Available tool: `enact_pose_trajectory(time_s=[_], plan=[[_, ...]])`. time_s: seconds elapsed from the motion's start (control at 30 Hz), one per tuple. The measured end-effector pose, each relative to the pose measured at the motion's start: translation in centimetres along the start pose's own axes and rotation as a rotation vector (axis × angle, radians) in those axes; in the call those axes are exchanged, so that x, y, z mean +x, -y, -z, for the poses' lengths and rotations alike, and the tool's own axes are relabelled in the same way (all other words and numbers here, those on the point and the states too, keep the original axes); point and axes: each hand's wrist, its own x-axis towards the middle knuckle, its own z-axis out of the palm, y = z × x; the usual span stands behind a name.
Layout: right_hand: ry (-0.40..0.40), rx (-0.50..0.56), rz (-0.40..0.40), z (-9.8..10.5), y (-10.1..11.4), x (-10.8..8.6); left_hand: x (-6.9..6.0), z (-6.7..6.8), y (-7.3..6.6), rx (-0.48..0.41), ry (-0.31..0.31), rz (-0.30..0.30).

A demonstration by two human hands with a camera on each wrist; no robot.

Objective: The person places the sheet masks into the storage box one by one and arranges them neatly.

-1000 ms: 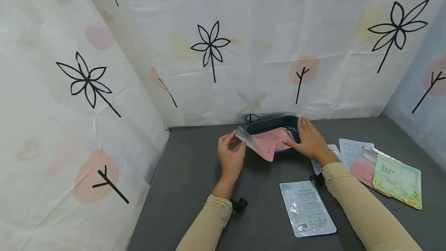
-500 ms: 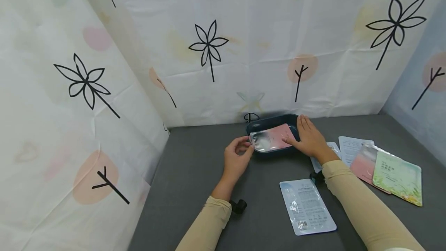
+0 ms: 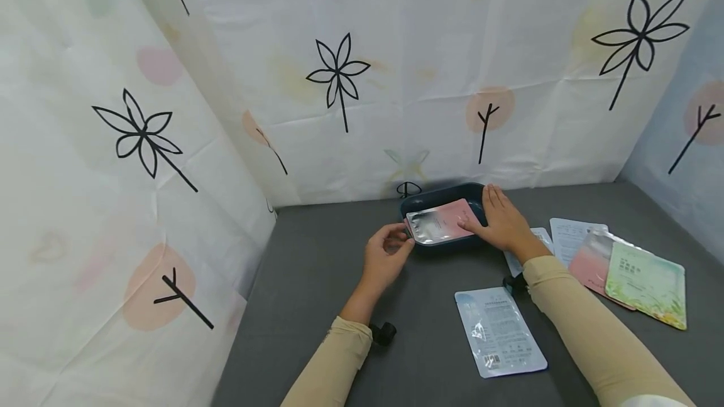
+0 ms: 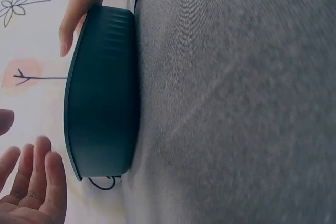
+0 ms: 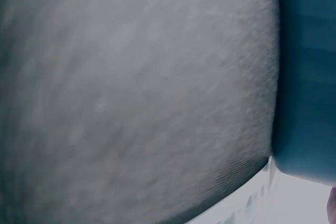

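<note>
A dark blue-green tray [image 3: 447,243] stands at the back of the table, seen from its side in the left wrist view [image 4: 102,98]. In it lies a pink and silver sachet [image 3: 441,221], with pink edges showing under it. My left hand [image 3: 384,259] is beside the tray's left end, its fingers slightly bent and parted from the thumb, holding nothing; the left wrist view shows its fingers [image 4: 39,177] apart from the tray wall. Against the tray's right end rests my right hand [image 3: 503,222], fingers straight, thumb over the sachet's right edge.
A pale blue sachet [image 3: 500,331] lies in front, between the forearms. To the right are a green sachet [image 3: 645,284] overlapping a pink one [image 3: 594,265], and white-blue sachets [image 3: 571,237], one partly behind my right wrist. A patterned cloth [image 3: 407,99] hangs behind the table.
The pink and silver sachet has gone from my left fingers down flat into the tray. My left hand has shifted slightly right and let go. My right hand has stayed at the tray's right end.
</note>
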Motion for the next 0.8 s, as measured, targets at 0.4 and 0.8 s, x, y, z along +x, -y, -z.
enact_pose_trajectory(time_s=[0.4,0.8], plan=[[0.01,0.272,-0.062,1.7,0.1,-0.2,1.6,0.9,0.3,0.328,0.068,-0.032],[-0.157,0.231,0.01,3.6,1.1,-3.8,4.4,0.2,0.8,0.583,0.317,-0.01]])
